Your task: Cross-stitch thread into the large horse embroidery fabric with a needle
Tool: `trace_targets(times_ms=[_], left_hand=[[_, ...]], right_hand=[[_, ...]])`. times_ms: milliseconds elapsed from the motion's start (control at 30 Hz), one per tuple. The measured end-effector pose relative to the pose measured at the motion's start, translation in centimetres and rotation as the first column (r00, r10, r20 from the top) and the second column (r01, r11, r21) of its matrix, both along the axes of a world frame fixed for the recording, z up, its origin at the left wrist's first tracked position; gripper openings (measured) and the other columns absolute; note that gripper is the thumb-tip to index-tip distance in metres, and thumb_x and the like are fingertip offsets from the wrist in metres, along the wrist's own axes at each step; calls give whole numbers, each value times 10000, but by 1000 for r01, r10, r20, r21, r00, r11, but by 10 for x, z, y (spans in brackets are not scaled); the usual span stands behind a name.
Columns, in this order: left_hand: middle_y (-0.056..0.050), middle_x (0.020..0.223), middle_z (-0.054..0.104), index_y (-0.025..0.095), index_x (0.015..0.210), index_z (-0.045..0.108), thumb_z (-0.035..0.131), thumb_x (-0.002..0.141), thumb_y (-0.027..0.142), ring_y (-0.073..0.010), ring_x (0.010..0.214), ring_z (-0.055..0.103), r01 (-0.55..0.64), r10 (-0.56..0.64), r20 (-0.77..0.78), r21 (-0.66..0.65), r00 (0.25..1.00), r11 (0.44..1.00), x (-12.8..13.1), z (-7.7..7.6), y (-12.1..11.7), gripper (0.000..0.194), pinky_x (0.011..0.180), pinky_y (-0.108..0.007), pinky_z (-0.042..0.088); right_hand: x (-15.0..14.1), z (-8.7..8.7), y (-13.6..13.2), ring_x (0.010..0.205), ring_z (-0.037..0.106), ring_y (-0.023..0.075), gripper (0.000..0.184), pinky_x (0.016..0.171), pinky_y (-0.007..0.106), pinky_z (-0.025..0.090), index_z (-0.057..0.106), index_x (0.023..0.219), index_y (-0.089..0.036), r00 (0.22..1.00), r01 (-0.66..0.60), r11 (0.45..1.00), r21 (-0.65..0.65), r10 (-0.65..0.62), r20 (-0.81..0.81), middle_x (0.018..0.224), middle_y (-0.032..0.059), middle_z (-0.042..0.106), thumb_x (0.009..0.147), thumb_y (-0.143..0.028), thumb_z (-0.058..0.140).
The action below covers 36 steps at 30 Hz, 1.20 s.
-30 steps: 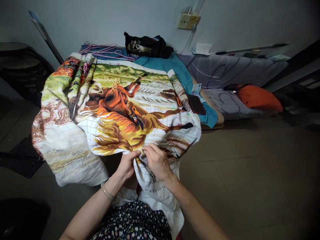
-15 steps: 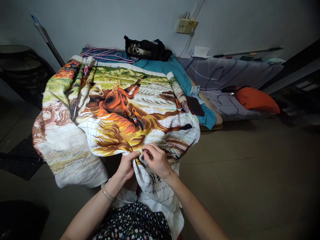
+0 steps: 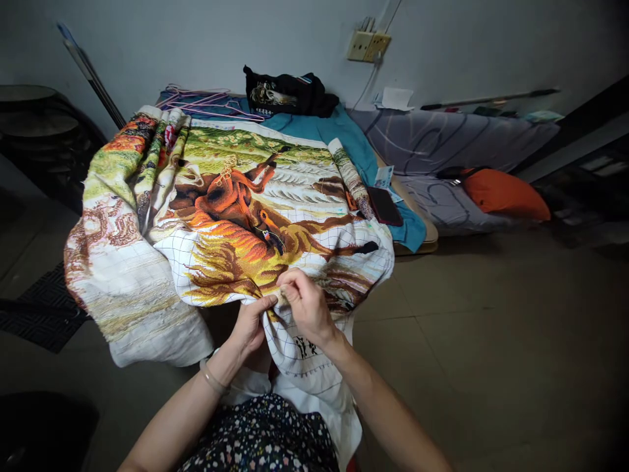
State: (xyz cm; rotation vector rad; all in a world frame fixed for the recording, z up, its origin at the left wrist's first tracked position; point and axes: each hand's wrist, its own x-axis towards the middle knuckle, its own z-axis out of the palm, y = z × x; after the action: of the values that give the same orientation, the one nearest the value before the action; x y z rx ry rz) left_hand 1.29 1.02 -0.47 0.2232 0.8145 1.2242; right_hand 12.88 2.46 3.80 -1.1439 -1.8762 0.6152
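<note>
A large cross-stitch cloth [image 3: 230,255] with an orange and brown horse on a gridded white ground spreads over the table and hangs toward my lap. My left hand [image 3: 250,324] pinches its near edge, thumb on top and fingers beneath. Just to the right, my right hand [image 3: 307,305] is closed in a pinch over the cloth; whatever lies between its fingertips is too small to make out. A loose bundle of yellow thread [image 3: 227,172] rests on the stitched horse. Rolled parts of the cloth stand at the left, and another roll [image 3: 351,177] lies at the right.
Behind the cloth lie pink hangers [image 3: 201,101] and a black bag [image 3: 289,94] on a teal cloth [image 3: 314,128]. A dark phone [image 3: 384,206] sits by the right edge. An orange bag [image 3: 508,195] rests on a covered seat [image 3: 427,203]. A socket [image 3: 368,46] is on the wall.
My right hand has lifted slightly and turned, its fingers curling tighter above the cloth. My left hand keeps its hold in the same place.
</note>
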Motion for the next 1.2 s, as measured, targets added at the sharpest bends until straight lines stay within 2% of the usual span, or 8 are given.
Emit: trace_targets(times_ms=[133, 333, 433, 533, 700, 833, 1033, 1200], left_hand=[[-47, 675, 690, 117, 748, 669, 803, 540, 195, -185, 643, 634, 18, -18, -3, -23, 1000, 1000, 2, 3, 1, 260, 743, -348, 479], [-13, 587, 635, 124, 661, 639, 796, 573, 235, -151, 577, 595, 30, -30, -9, -8, 1000, 1000, 1, 1, 1, 211, 667, -311, 473], [9, 525, 598, 138, 617, 618, 806, 556, 230, -136, 552, 578, 3, -3, -21, -18, 1000, 1000, 2, -1, 1, 218, 620, -283, 466], [-25, 628, 672, 128, 686, 655, 804, 546, 212, -147, 608, 606, -6, 5, -26, -24, 1000, 1000, 2, -2, 2, 221, 635, -281, 478], [-72, 779, 726, 107, 789, 682, 786, 570, 192, -178, 701, 646, -11, 10, -30, -13, 999, 1000, 3, -3, 2, 257, 722, -315, 492], [-64, 731, 718, 99, 767, 683, 787, 572, 193, -168, 670, 638, -1, 0, -27, -25, 1000, 1000, 3, -3, 2, 240, 707, -307, 488], [-33, 646, 693, 103, 695, 673, 801, 535, 193, -139, 603, 607, -7, 5, -19, -69, 1000, 998, 2, -2, 3, 223, 648, -275, 474], [-42, 643, 690, 92, 685, 674, 798, 528, 202, -145, 592, 605, 0, -1, -15, -83, 1000, 997, 2, -3, 3, 228, 646, -287, 472]], right_hand=[[6, -8, 2, 561, 568, 101, 156, 542, 220, 482, 422, 884, -206, 934, 36, 973, -228, -114, -338, 690, -16, 590, 964, -331, 374], [-3, -1, -23, 560, 574, 102, 121, 570, 229, 507, 450, 1000, -205, 873, -7, 955, -296, -138, -468, 641, -46, 581, 926, -295, 482], [-4, 0, -41, 612, 631, 123, 132, 630, 250, 533, 547, 1020, -190, 895, 13, 958, -287, -140, -424, 677, -14, 658, 904, -251, 535], [2, -5, -49, 654, 662, 148, 78, 640, 267, 542, 621, 921, -198, 923, 171, 974, -151, -212, -320, 729, 17, 693, 891, -227, 555], [13, -12, -41, 672, 662, 143, 136, 620, 249, 516, 593, 878, -188, 909, 400, 916, 15, -395, -130, 781, 41, 690, 927, -211, 468], [13, -13, -35, 503, 583, 116, 182, 518, 216, 445, 592, 872, -175, 960, 278, 954, -112, -279, 7, 576, -19, 599, 932, -194, 422], [9, -10, -32, 657, 653, 145, 215, 626, 229, 458, 691, 924, -178, 975, 213, 967, -141, -201, 94, 801, 38, 726, 886, -161, 480], [9, -8, -28, 581, 629, 140, 195, 565, 228, 435, 692, 875, -177, 973, 210, 965, -158, -191, 131, 699, 24, 707, 885, -169, 497]])
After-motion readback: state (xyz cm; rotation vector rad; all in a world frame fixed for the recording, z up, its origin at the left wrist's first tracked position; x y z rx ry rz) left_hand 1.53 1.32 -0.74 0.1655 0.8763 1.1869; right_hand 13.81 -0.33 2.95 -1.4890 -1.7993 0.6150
